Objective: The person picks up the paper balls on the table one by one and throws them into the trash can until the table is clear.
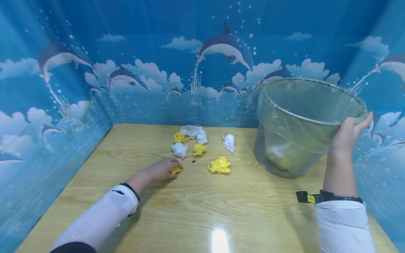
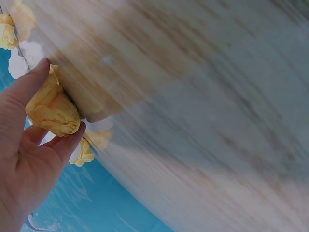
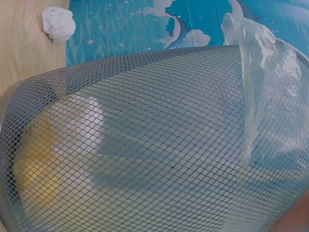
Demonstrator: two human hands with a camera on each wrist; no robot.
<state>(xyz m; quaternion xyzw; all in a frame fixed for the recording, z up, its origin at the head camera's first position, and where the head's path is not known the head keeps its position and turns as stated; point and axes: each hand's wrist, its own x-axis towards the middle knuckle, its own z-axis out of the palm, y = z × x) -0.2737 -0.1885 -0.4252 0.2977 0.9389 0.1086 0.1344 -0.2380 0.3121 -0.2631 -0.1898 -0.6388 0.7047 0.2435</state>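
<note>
My left hand [image 1: 162,169] pinches a yellow crumpled paper ball [image 2: 53,108] between thumb and fingers, low over the table's left-middle part. At the right, my right hand [image 1: 345,137] grips the rim of a mesh wastebasket [image 1: 262,151], which is lined with a thin pale-green plastic bag [image 1: 303,123]. The wastebasket leans to the right. Yellow and white crumpled paper [image 3: 41,159] shows through its mesh near the bottom. Beyond my left hand lie a white paper ball [image 1: 179,150], a yellow one [image 1: 199,149] and another yellow one [image 1: 219,165].
Farther back are another yellow ball [image 1: 180,137], a crumpled white piece [image 1: 196,133] and a lone white ball [image 1: 229,143]. A small dark scrap [image 1: 193,161] lies on the wooden table [image 1: 190,211]. A blue dolphin-print curtain [image 1: 152,102] borders the table's back and sides.
</note>
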